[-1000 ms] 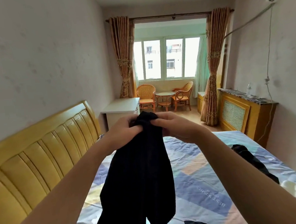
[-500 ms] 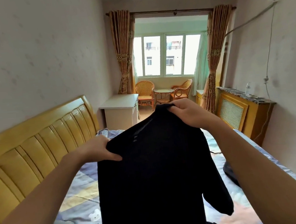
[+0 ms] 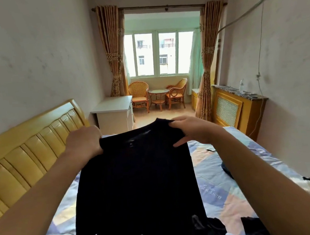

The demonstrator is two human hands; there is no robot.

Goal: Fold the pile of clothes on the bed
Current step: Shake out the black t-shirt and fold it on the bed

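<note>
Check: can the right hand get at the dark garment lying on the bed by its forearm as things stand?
Probably not yet. The right hand grips the shoulder of the black shirt, which the left hand holds too. The dark garment lies bare on the bed nearby, so only the occupied grip blocks it.

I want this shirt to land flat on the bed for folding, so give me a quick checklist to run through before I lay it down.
1. Left hand grips one shoulder of the black shirt: ok.
2. Right hand pinches the other shoulder: ok.
3. Shirt spread open, hanging from the top edge: ok, though one sleeve hangs loose at lower left.
4. Shoulders level: roughly ok.
5. Free patch of the bed to lay it on: not ok, other dark clothes lie under its hem.
6. Shirt right side out: cannot tell.
</note>
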